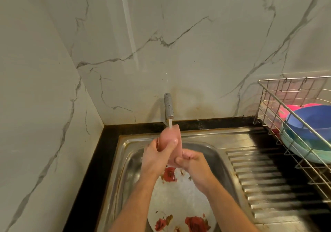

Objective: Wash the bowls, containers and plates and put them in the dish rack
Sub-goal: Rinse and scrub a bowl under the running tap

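Both hands hold a pale pink container (174, 138) upright over the sink, its top edge under the running tap (168, 106). My left hand (157, 157) grips its upper left side with the thumb across the front. My right hand (194, 163) grips its lower right part, fingers curled round it. Below them a white plate with red roses (180, 199) lies in the steel sink (123, 169). At the right, the wire dish rack (279, 117) holds a blue bowl (311, 122), a teal dish (295, 145) under it and pink items (290, 109) behind.
A ribbed steel drainboard (265, 178) runs between the sink and the rack. Black counter (93, 160) borders the sink on the left and back. Marble wall panels (125, 43) rise behind the tap and on the left.
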